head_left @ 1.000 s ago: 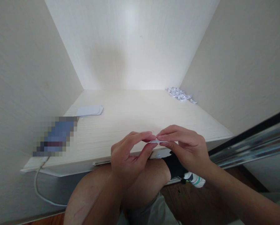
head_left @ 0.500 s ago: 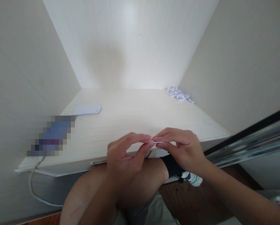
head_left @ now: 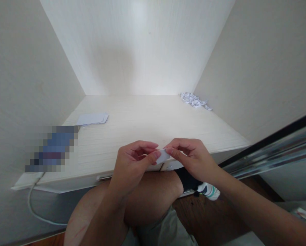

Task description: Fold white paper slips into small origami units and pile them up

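A small white piece of paper is held between my two hands, just over the front edge of the desk. My left hand pinches its left side between thumb and fingers. On the other side, the thumb and forefinger of my right hand grip its upper right corner. The face of the paper tilts up toward me; my fingertips cover parts of its edges.
The white desk has a stack of white paper slips at its left. A heap of crumpled or folded white paper pieces lies in the back right corner. At left, a blurred-out device has a white cable hanging down.
The paper has turned from edge-on to showing its flat face. My left hand has shifted slightly left and its fingers have curled. The view has moved a little.
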The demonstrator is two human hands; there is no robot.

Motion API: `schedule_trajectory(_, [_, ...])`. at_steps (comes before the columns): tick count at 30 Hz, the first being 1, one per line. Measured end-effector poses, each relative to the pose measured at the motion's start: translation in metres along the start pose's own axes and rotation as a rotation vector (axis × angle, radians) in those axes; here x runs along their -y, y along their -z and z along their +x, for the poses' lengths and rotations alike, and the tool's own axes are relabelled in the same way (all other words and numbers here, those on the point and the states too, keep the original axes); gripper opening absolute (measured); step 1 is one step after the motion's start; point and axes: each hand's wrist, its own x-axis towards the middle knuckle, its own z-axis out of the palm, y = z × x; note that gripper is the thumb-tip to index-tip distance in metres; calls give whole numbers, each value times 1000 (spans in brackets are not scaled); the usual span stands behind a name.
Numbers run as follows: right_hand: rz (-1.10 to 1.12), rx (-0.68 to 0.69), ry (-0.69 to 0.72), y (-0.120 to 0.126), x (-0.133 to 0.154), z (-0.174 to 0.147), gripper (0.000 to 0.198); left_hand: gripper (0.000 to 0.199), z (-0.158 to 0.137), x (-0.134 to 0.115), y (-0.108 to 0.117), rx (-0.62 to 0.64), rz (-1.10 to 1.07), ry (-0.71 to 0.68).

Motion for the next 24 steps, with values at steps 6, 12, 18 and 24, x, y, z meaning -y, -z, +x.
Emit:
schedule_trajectory(6, [0,118,-146,-6,-4,3,34,20,5,8,-1,-66,-88,25])
schedule_trajectory(12, [-54,137,-159,-6,-3,6,35,19,5,8,1,-69,-112,35])
schedule_trajectory(18, [-78,174,-150,-7,1,8,35,20,6,8,4,-71,-74,33])
schedule_trajectory(24, [-40,204,-166,-8,-2,11,35,23,7,9,8,-113,-85,43])
